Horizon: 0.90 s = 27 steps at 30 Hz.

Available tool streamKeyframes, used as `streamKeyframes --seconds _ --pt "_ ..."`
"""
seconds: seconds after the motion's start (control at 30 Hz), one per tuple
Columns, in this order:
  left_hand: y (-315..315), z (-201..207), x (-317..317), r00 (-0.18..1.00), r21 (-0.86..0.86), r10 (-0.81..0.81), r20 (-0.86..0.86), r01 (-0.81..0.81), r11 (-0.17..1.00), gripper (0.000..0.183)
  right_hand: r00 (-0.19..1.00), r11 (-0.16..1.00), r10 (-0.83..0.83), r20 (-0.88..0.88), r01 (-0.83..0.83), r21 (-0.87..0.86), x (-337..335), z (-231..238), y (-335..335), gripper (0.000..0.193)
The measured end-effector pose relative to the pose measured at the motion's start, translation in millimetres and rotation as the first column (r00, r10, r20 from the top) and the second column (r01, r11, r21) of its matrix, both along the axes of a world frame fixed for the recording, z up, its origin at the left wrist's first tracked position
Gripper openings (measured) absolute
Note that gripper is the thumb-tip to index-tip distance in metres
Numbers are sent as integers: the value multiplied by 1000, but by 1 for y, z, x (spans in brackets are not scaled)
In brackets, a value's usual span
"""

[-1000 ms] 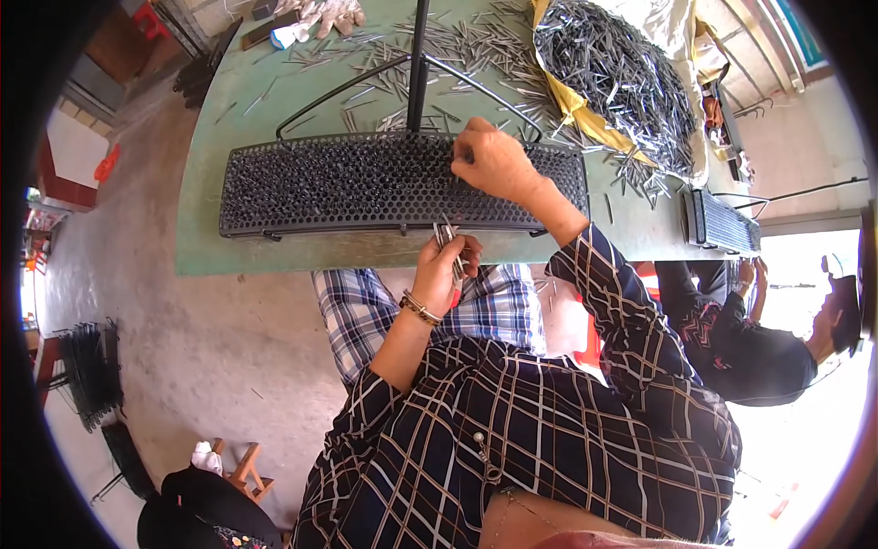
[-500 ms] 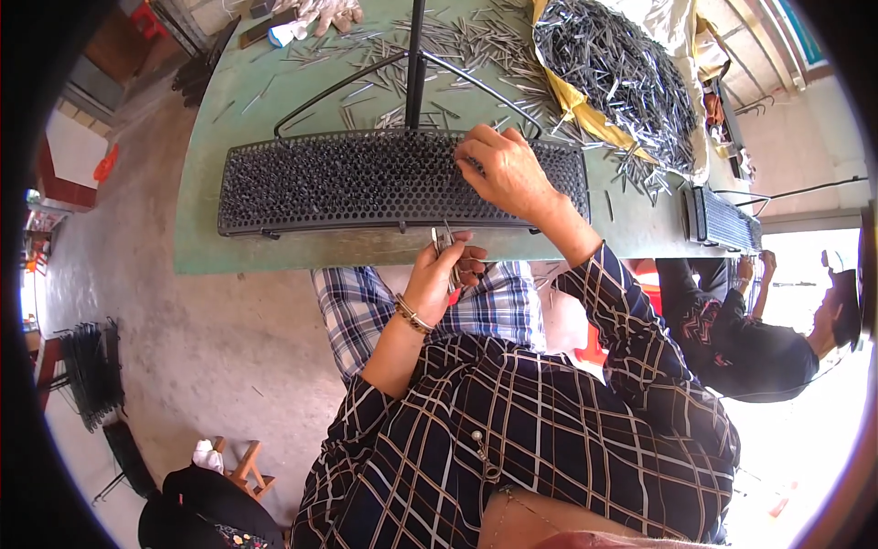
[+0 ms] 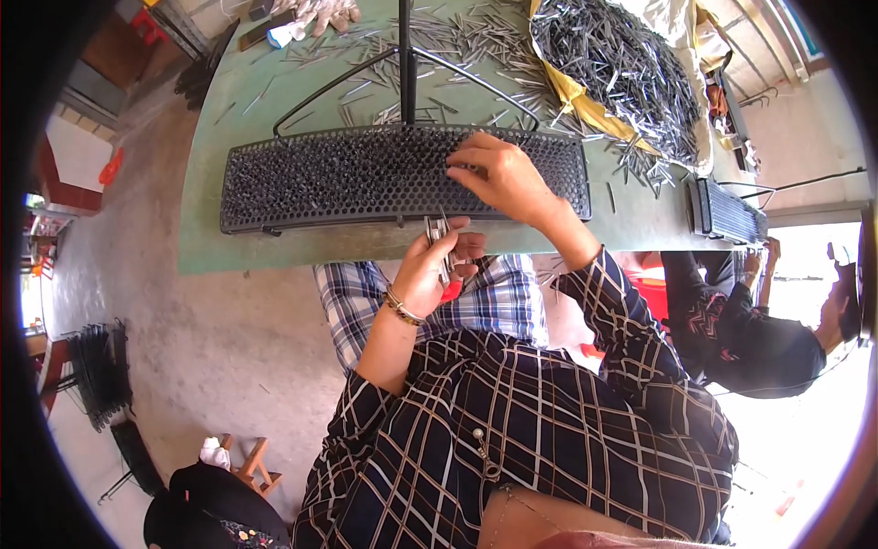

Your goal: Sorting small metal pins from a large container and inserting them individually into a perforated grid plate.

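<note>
A long black rack point(image 3: 347, 222) with a grid of round holes lies along the table's near edge. Dark slim pieces fill its left part, while many holes toward the right show bare. My left hand point(image 3: 433, 263) is just below the rack's front edge, closed around a small bunch of slim metal pieces point(image 3: 435, 236) that point upward. Over the right half of the rack, my right hand point(image 3: 503, 176) has its thumb and fingertips pinched together close to the holes. Whatever lies between those fingertips is too small to make out.
Loose metal pieces point(image 3: 476, 37) are scattered over the green table point(image 3: 215, 183). A yellow-edged sack point(image 3: 622, 73) heaped with more stands at the far right. A black frame rod point(image 3: 406, 73) rises behind the rack. Another person point(image 3: 759, 339) works at a second rack point(image 3: 727, 212) on the right.
My right hand has shifted slightly left and down over the rack. My left hand has risen a little, still holding its bunch. The rack and its rod have shifted very slightly.
</note>
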<state>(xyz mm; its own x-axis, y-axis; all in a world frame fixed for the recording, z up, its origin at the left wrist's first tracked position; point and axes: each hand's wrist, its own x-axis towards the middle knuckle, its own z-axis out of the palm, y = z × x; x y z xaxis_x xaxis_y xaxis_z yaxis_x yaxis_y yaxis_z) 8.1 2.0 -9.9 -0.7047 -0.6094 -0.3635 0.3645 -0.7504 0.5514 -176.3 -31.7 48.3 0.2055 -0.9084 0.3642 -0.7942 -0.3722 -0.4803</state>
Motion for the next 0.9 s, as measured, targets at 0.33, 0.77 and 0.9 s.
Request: streamKeyframes --seconds 0.33,0.77,0.9 --pt "-2 10 -3 997 -51 -77 23 78 996 30 746 875 -346 569 38 483 0 0 19 25" --pt "-4 -10 3 997 162 -63 -38 68 984 29 899 967 -245 363 254 24 10 -24 1 18" --pt "-4 -8 4 987 196 -112 -117 134 971 29 945 973 -179 272 211 -93 9 -32 1 17"
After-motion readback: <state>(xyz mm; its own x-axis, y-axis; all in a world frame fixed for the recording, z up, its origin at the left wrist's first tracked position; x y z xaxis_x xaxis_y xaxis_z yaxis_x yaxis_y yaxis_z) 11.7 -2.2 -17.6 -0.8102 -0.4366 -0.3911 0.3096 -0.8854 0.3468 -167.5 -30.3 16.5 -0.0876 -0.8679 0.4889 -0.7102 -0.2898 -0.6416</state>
